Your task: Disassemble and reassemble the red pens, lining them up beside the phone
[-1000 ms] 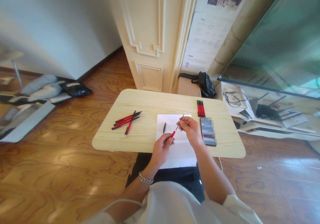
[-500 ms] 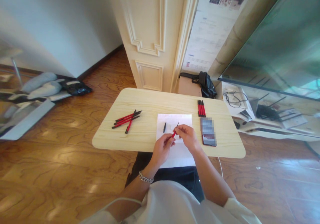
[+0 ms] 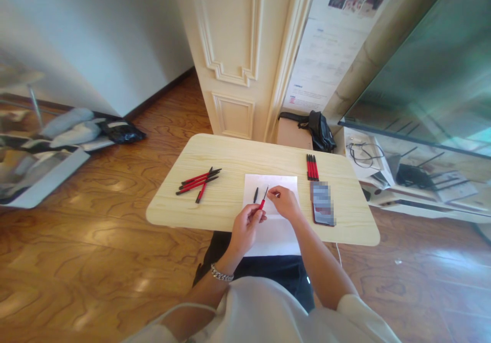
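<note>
My left hand (image 3: 248,225) is closed round the red barrel (image 3: 263,204) of a pen. A thin dark refill (image 3: 266,192) sticks up out of the barrel's upper end. Just right of the refill is my right hand (image 3: 284,202), thumb and fingertips pinched together; whatever they hold is too small to make out. Both hands are over a white paper sheet (image 3: 280,241) that overhangs the table's near edge. A short black pen part (image 3: 255,195) lies on the sheet, left of the refill.
On the wooden table (image 3: 169,200), several red and black pens (image 3: 199,180) lie in a loose pile at left. At right, several more pens (image 3: 312,167) line up side by side above a phone (image 3: 322,205). A black bag (image 3: 322,131) sits beyond the table.
My right hand has moved off the refill to its right, leaving more of the refill showing. The left hand keeps its hold on the red barrel. The view has shifted slightly.
</note>
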Demonstrator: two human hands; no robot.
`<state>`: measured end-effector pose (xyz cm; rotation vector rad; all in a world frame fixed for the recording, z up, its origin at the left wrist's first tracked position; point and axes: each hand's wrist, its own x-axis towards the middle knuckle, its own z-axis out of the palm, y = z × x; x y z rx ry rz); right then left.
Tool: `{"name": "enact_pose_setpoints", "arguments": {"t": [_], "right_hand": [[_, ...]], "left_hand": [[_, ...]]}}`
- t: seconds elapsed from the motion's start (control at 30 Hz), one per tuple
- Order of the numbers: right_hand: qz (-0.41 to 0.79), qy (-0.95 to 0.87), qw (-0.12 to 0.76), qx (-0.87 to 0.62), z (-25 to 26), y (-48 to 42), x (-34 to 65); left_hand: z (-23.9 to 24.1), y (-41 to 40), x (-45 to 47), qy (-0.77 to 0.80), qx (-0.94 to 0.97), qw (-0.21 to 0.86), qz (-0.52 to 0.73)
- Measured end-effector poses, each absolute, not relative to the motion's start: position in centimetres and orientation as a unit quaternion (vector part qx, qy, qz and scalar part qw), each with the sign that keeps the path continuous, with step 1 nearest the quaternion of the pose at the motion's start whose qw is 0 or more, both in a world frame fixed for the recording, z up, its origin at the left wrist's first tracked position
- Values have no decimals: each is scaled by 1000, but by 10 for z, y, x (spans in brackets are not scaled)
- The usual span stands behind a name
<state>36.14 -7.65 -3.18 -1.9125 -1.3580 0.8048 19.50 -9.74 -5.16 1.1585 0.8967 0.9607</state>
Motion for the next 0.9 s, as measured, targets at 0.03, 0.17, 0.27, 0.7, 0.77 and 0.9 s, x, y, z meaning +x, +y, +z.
{"name": "enact_pose_setpoints", "arguments": {"t": [0.03, 0.17, 0.27, 0.7, 0.77, 0.9], "right_hand": [[268, -528, 280, -756, -33, -73, 357], [178, -550, 146, -803, -34, -66, 342], [152, -564, 116, -804, -33, -67, 340], [127, -576, 103, -801, -38, -71, 342], [132, -564, 107, -808, -38, -69, 342], [153, -531, 124, -825, -35, -67, 346]], "left_hand": [[-51, -97, 194, 393, 508, 640, 422], [-49, -96, 193, 398, 502, 640, 424], [-48, -96, 193, 394, 503, 641, 424], [-48, -96, 195, 389, 499, 647, 425], [-49, -96, 194, 389, 497, 648, 426], [-51, -96, 194, 393, 497, 646, 425]]}}
